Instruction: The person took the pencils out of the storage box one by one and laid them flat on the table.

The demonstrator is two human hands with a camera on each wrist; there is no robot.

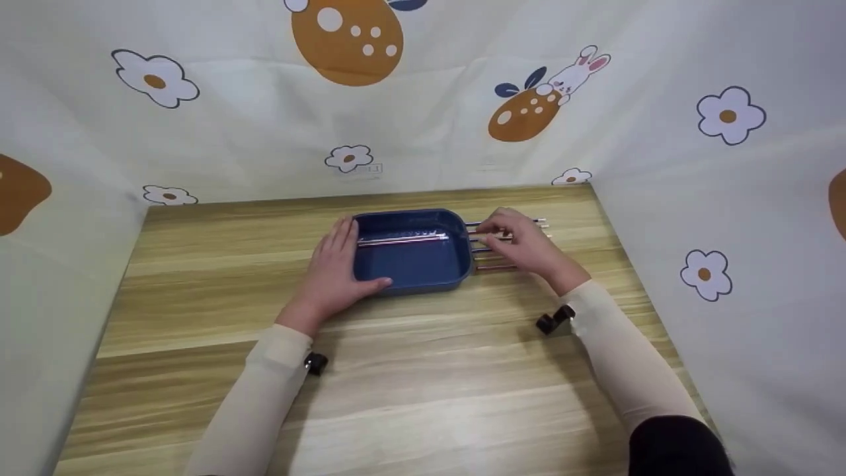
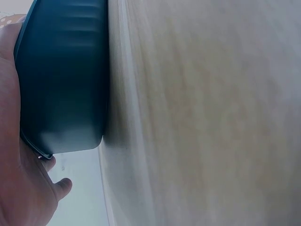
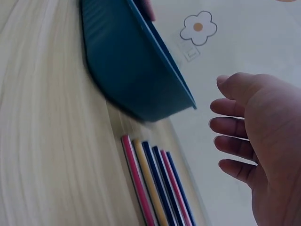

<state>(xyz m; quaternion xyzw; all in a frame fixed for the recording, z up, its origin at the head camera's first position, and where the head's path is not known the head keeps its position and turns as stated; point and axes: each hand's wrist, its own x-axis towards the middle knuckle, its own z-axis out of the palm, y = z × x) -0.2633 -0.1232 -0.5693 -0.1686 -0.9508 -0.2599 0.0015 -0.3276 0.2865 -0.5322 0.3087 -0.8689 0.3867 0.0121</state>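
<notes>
A dark blue plastic tray (image 1: 416,268) stands on the table, with a slim reddish pencil (image 1: 403,241) lying along its inside. My left hand (image 1: 334,271) holds the tray's near left corner, fingers along the left rim and thumb over the front rim. To the tray's right, several pencils (image 3: 155,188) in red, yellow and dark blue lie side by side. Above them hovers my right hand (image 1: 525,244); in the right wrist view its fingers (image 3: 235,125) are loosely bent, apart from the thumb, with nothing between them.
The wood-grain table (image 1: 423,383) reaches up to a pale printed cloth (image 1: 436,112) at the back and sides. A small black device (image 1: 555,319) is worn at the right wrist, and another black device (image 1: 316,363) at the left wrist.
</notes>
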